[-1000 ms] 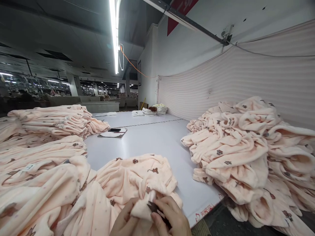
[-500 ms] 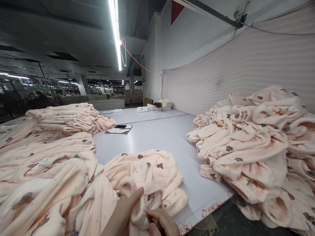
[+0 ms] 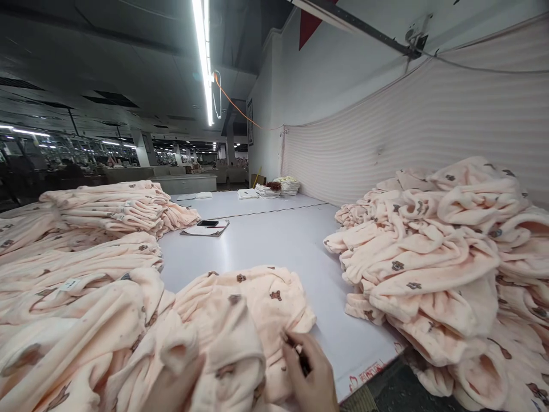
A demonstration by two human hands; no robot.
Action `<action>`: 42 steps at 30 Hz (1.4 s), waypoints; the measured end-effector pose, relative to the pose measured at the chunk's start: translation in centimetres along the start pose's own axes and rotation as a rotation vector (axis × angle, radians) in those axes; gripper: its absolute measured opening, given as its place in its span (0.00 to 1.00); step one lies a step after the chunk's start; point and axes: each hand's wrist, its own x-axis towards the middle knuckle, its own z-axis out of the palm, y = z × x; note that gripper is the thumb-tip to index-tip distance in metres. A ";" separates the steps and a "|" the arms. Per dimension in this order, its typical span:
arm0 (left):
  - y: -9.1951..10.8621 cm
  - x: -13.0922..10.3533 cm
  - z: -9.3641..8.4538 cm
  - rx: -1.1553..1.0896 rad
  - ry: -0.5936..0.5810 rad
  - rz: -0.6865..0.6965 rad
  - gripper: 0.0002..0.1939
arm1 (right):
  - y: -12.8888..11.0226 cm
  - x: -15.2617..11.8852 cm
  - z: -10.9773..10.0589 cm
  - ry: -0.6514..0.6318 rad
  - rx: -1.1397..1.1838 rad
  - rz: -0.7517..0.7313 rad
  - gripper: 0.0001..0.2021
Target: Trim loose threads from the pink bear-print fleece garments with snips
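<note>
At the bottom of the view my left hand [image 3: 174, 384] is closed on a pale pink fleece garment [image 3: 231, 343] printed with small brown bears. A gathered cuff of it stands up beside my thumb; part of the hand is blurred and cut off by the frame. To the right, my right hand [image 3: 311, 372] curls around a small dark tool [image 3: 303, 361] that looks like thread snips, mostly hidden by the fingers. This hand is over the garment's right side. The garment's rear part lies spread on the white table [image 3: 326, 337].
Matching garments form a loose heap [image 3: 429, 269] on the right, hanging over the table edge. On the left are more garments [image 3: 77, 320] and a folded stack [image 3: 115, 203]. A clipboard [image 3: 218, 230] carries a phone [image 3: 209, 223]. Cloth bundles [image 3: 268, 190] lie at the far end.
My hands have moved apart: the left went left with the cuff, the right moved right, off the cuff. The held part of the garment has shifted left and opened out.
</note>
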 end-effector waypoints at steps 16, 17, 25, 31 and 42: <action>4.7 3.0 11.9 0.724 -0.387 0.438 0.22 | 2.7 1.5 1.8 -0.115 0.668 0.265 0.23; 4.6 3.5 11.8 0.769 -0.398 0.402 0.23 | 2.6 1.0 1.8 -0.157 0.667 0.220 0.21; 6.3 1.9 8.6 0.813 -0.550 0.304 0.21 | 1.9 2.3 -1.2 -0.107 0.113 0.024 0.12; 5.0 1.3 7.2 0.115 -0.589 -0.249 0.18 | -2.1 3.8 -1.0 -0.250 0.066 0.002 0.10; 4.1 1.0 5.0 -0.231 -0.771 -0.266 0.31 | -3.2 -0.1 -1.0 -0.171 -0.132 -0.288 0.10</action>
